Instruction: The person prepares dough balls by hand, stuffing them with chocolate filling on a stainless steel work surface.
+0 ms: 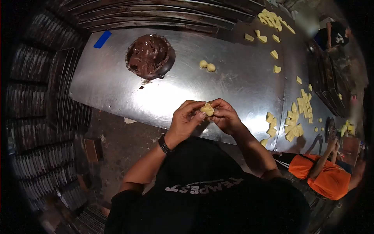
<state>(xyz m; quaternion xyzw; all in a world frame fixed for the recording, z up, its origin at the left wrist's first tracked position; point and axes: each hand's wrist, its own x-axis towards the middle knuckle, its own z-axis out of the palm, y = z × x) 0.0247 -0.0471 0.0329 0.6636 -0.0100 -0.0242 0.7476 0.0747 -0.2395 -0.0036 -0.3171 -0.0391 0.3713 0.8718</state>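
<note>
Between my two hands, over the near edge of the metal table (237, 87), is a piece of yellow dough (208, 109) with its edges gathered up. My left hand (186, 119) grips it from the left, thumb and fingers pressed on it. From the other side my right hand (226, 117) pinches the same piece. Farther back on the table sit two round dough balls (207, 66), side by side. To their left stands a round bowl (168, 64) heaped with a dark brown, sticky filling (148, 54).
Cut dough pieces (294, 123) lie in groups on the right. Stacked dark trays (163, 15) line the table's back, and racks of trays (43, 136) stand left. A blue strip (102, 39) lies at the back left corner. A person in orange (323, 175) works at the right.
</note>
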